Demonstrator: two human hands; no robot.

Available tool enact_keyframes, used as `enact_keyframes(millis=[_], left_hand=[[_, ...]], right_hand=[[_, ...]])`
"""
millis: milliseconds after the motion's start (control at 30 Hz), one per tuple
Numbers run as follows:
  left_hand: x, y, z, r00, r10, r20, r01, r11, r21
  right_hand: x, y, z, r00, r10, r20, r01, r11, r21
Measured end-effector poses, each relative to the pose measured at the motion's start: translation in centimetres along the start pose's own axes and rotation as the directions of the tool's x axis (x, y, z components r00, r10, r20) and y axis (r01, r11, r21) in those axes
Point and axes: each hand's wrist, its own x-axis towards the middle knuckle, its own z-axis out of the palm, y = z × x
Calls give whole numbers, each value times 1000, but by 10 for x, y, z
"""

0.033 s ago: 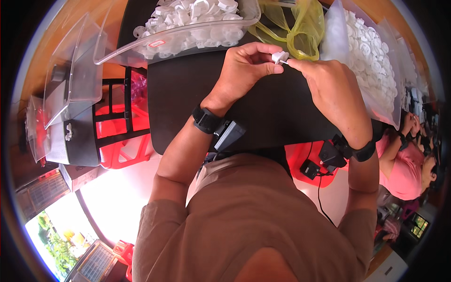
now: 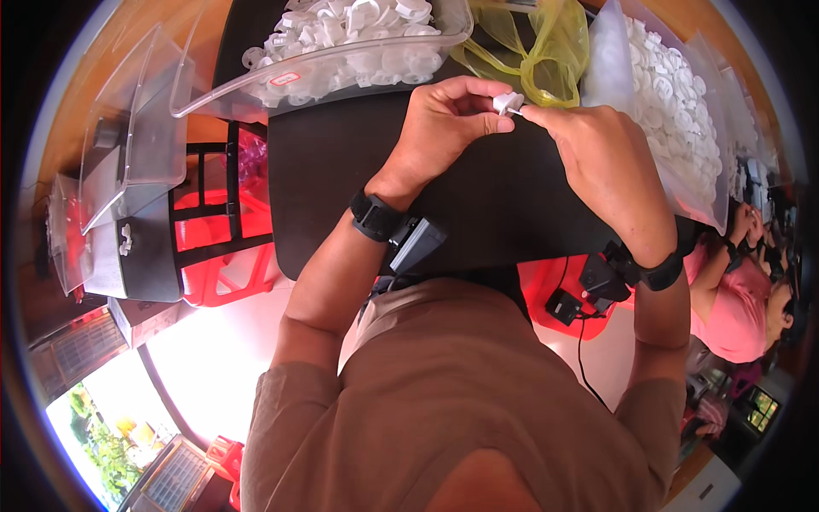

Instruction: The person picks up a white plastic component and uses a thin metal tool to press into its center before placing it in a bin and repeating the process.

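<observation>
Above the dark table, my left hand [image 2: 448,124] pinches a small white plastic part [image 2: 508,102] between thumb and fingers. From the right, my right hand [image 2: 604,149] meets it, fingers curled and the index fingertip against a thin pale prong [image 2: 517,112]. Whether that prong belongs to the part or is a separate piece, I cannot tell. My right thumb is hidden under the hand. Just beyond my hands, a clear plastic bin [image 2: 213,96] holds a heap of similar white parts [image 2: 354,51]. To the right, more round white pieces [image 2: 674,102] fill a translucent, bag-lined container [image 2: 607,60].
A crumpled yellow plastic bag [image 2: 546,60] lies between the containers, close to my fingers. The dark tabletop [image 2: 341,171] ends at my waist. Left stand a clear tub [image 2: 128,136] and red stools [image 2: 213,277]. A cable [image 2: 583,363] hangs below my right wrist. A co-worker in pink [image 2: 734,316] sits at right.
</observation>
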Motion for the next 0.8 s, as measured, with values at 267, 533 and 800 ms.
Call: enact_keyframes(millis=[267, 533, 800], left_hand=[[5, -3, -7, 999, 26, 28, -20, 985, -170], [1, 6, -5, 996, -48, 72, 73, 915, -398], [2, 6, -6, 993, -63, 102, 102, 895, -435]], right_hand=[[-7, -5, 0, 992, -46, -116, 44, 999, -18], [-28, -1, 16, 954, 269, -136, -144, 802, 580], [-22, -3, 11, 945, 142, -293, -3, 904, 428]])
